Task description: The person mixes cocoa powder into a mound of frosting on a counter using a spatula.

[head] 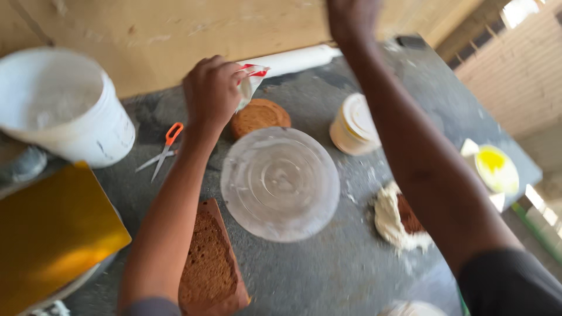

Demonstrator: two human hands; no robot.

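My left hand [212, 92] is closed around a small white packet with red print [250, 82], held above the grey table [316, 269] next to a round brown cake layer [258, 116]. My right hand [351, 20] reaches up to the top edge of the picture, over the far side of the table; its fingers are cut off, so what it holds is hidden. A clear round turntable plate [280, 183] lies between my two arms. A rectangular brown cake slab [208, 266] sits near my left forearm.
A white bucket [64, 111] stands at the far left, with orange-handled scissors [164, 149] beside it. A gold cake board [50, 234] lies at the left. A white tub [353, 126], a white roll [295, 58], cake crumbs with cream [398, 219] and a bowl of yellow stuff [494, 167] lie to the right.
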